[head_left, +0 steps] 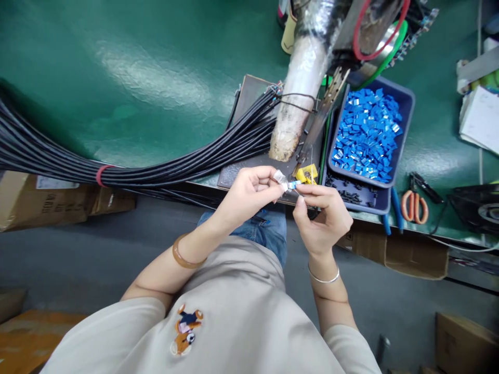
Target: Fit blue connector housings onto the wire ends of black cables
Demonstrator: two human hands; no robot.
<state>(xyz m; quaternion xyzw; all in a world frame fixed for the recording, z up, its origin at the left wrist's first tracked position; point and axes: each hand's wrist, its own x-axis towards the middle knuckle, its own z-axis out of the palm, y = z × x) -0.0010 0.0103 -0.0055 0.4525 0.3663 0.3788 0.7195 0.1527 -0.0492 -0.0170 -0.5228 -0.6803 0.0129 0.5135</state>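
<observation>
My left hand (257,189) is closed in a pinch on a small silvery-white connector piece (279,177) just past the table's front edge. Facing it, my right hand (324,212) pinches a tiny blue-and-white part (293,184) between thumb and forefinger. The two small pieces meet end to end; whether they are joined, I cannot make out. Right behind my fingertips is a yellow block (307,174), next to the tip of a whitish, tape-wrapped tool (290,119) that slants down from above.
A thick bundle of black cables (175,169), tied with a red band (102,175), sweeps in from the left onto a dark board (249,111). On the right stand a bin (407,111) of blue parts, a tray of black bits (380,203) and orange-handled scissors (415,205).
</observation>
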